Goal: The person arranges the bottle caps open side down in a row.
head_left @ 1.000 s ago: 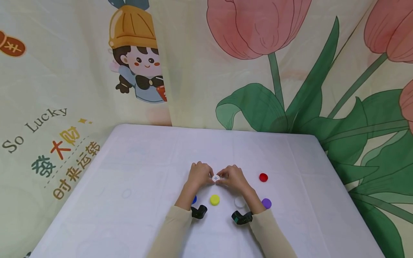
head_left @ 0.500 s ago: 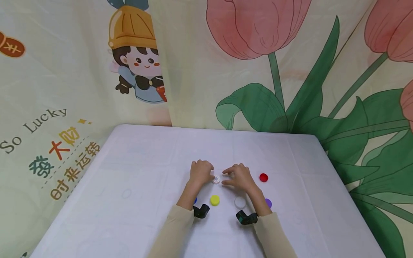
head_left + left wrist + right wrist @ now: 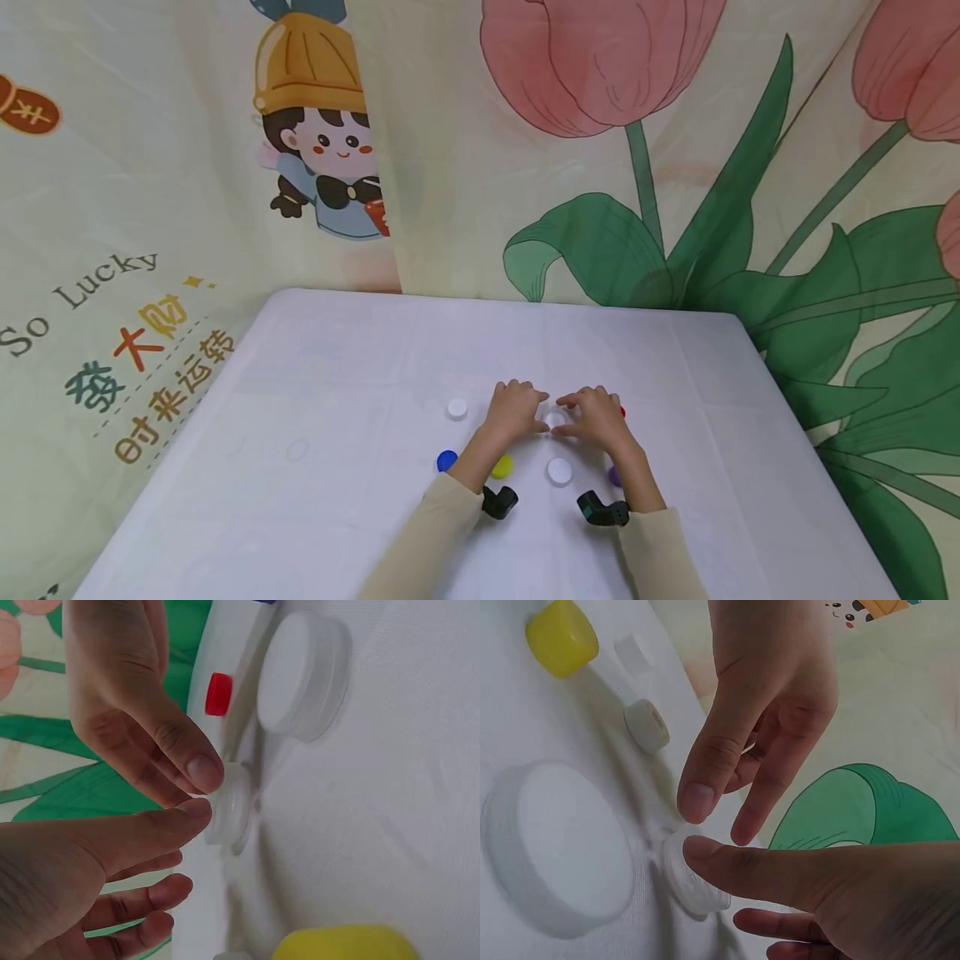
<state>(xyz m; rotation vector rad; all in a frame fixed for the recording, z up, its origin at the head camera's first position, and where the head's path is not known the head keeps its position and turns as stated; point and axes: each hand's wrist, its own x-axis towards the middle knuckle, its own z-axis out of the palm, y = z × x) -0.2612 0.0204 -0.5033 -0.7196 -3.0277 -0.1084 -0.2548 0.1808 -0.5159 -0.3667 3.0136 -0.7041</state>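
A small translucent white round cap [image 3: 555,419] lies on the table between both hands. My left hand [image 3: 516,412] reaches in from its left side, thumb and fingers spread apart; in the left wrist view that thumb [image 3: 187,816] is right at the cap's edge. From the other side comes my right hand [image 3: 600,421], its fingers also apart, the thumb [image 3: 712,862] overlapping the cap in the right wrist view. Another small white cap [image 3: 646,726] with a mark on its face stands a short way off, hidden behind the left hand in the head view.
A white cap [image 3: 456,408] sits at the left. Nearer lie a blue cap [image 3: 447,460], a yellow cap [image 3: 502,468], a larger white lid [image 3: 559,472] and a purple cap [image 3: 615,476]. A red cap [image 3: 219,694] is partly behind the right hand.
The hands held a small white cap, then let it go; both have moved right to the translucent cap. The left white and blue caps now show in the head view; the red one is mostly covered.
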